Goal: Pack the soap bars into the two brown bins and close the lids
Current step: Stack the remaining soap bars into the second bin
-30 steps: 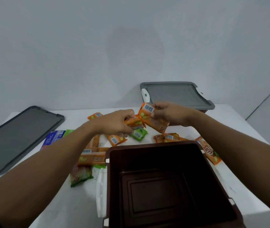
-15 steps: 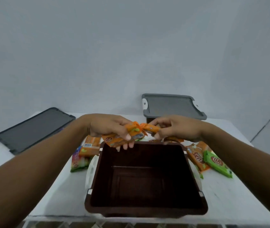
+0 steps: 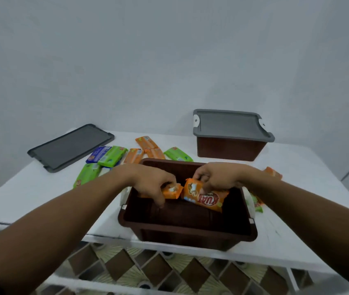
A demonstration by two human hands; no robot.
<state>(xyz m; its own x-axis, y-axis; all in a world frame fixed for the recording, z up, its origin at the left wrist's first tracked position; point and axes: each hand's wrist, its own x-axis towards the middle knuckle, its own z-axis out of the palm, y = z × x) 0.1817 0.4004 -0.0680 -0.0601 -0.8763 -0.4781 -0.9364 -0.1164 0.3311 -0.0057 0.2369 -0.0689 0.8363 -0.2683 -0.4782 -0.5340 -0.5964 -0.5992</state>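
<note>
Both hands (image 3: 154, 184) (image 3: 216, 177) gripping orange soap bars (image 3: 206, 196) inside open bin (image 3: 190, 227).

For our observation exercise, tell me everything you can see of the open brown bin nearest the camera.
The open brown bin looks like dark brown moulded plastic: rectangular, rolled rim, white latches at both ends. It stands upright and lidless near the front edge of the white table. The left hand and right hand reach inside, each holding an orange soap bar above its dark floor.
</note>
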